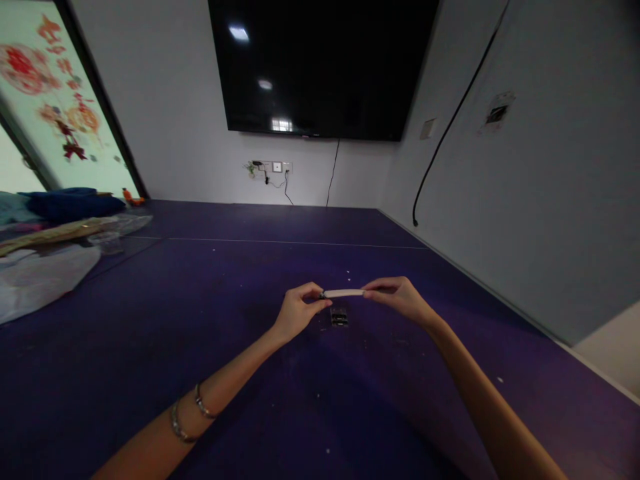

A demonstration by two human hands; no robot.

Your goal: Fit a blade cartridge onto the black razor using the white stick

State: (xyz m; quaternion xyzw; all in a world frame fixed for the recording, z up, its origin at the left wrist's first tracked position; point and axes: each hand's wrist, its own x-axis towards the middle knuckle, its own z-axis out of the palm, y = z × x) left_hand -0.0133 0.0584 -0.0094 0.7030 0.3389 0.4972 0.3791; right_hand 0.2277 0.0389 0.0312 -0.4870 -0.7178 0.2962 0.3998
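Observation:
Between my two hands a thin, pale strip [345, 293] is held level above the purple surface; its exact kind is unclear at this size. My left hand [299, 308] pinches its left end, where a small dark part shows by the fingertips. At the other end, my right hand [400, 297] grips the strip between thumb and fingers. Just below the strip lies a small clear and black item [339, 317], perhaps a little case, on the purple surface [240, 387]. Neither hand touches it.
White specks dot the purple surface. Plastic bags [45, 277] and dark blue cloth [75, 203] are piled at the left. A television [325, 67] hangs on the far wall above sockets [277, 167]. A black cable [450, 127] dangles along the right wall.

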